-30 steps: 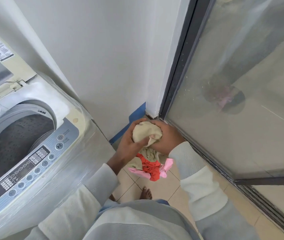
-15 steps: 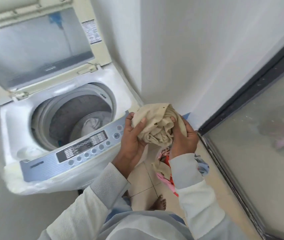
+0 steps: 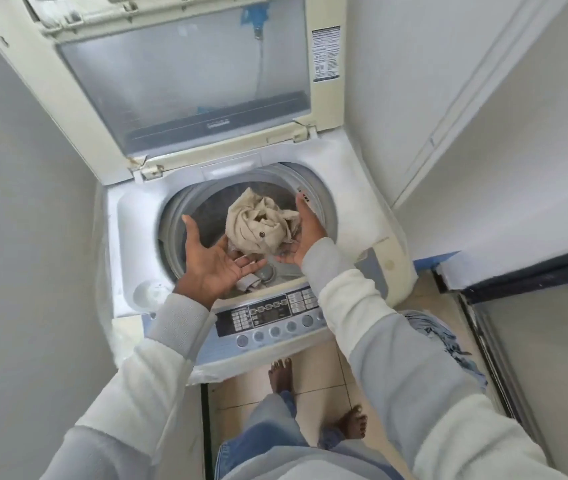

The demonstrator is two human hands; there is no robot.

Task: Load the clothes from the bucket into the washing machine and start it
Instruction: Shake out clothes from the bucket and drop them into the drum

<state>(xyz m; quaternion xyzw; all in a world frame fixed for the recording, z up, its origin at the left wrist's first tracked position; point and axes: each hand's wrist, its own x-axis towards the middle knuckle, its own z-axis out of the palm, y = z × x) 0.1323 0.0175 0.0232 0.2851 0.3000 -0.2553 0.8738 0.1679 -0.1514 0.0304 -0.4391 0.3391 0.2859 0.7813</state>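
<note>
Over the drum [image 3: 203, 209], the cloth bundle [image 3: 258, 226] hung between the open left hand [image 3: 213, 263] and open right hand [image 3: 305, 233], nearer the right.

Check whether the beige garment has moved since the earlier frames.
Yes. The beige garment, earlier gripped short of the control panel, is now beyond it over the open drum, left hand and right hand open beside it.

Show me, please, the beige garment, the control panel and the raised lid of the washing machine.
beige garment [image 3: 258, 226]: head view, middle of the crumpled bundle.
control panel [image 3: 268, 314]: head view, on its dark display strip.
lid [image 3: 185, 74]: head view, centre of its clear window.
</note>
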